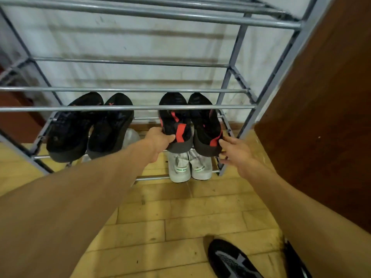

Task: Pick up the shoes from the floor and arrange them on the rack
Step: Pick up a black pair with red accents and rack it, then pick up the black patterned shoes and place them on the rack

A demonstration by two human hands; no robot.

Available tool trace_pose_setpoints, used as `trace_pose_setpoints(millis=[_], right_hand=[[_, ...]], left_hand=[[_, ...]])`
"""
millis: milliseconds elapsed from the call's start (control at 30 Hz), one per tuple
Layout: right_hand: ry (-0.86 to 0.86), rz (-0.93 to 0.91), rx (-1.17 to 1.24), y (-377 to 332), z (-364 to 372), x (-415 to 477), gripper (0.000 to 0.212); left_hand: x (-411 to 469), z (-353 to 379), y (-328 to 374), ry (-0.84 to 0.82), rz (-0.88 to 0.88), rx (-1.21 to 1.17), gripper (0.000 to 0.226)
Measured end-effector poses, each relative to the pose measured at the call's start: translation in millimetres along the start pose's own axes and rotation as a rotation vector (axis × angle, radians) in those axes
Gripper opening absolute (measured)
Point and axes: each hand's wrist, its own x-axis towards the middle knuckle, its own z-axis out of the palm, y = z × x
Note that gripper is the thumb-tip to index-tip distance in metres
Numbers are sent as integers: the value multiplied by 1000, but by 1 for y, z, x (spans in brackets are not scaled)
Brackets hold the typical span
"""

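On the rack point(236, 106) second tier from the floor - both arms stretched forward. Left hand point(158, 142) grips heel of left red-black shoe point(175, 125); right hand point(234, 151), fingers loosely spread, touches heel of right one point(206, 125). Black pair point(90, 127) alongside, white pair point(189, 167) below - one black shoe point(230, 259) on floor.

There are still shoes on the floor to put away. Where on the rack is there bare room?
The rack's upper tiers are bare. The black pair and red-trimmed pair nearly fill the second-lowest tier. The bottom tier is free left of the white shoes.
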Motion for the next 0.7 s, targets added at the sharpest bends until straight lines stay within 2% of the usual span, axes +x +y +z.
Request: trace_pose_setpoints(millis=[67,133,233,300,400,500,600,700], right_hand=[[8,17,-107,2,-10,-19,35],[-45,47,-248,4,-25,-42,30],[-127,74,-382,10,-52,-76,37],[-152,66,-492,16,-74,-100,40],[-190,54,-598,30,-109,-134,40],[-183,74,-619,52,-138,-159,41],[-86,97,-600,95,-157,-181,36],[-85,150,-591,151,-160,-204,37]], left_hand=[[-18,-3,5,-6,22,60,32],[-41,-2,11,9,15,117,29],[-86,8,24,-31,31,227,14],[-123,22,35,-95,65,272,6],[-178,47,46,-233,125,384,9],[-224,69,43,-381,187,508,4],[-264,90,12,-494,313,727,18],[-299,98,-40,-603,359,812,38]])
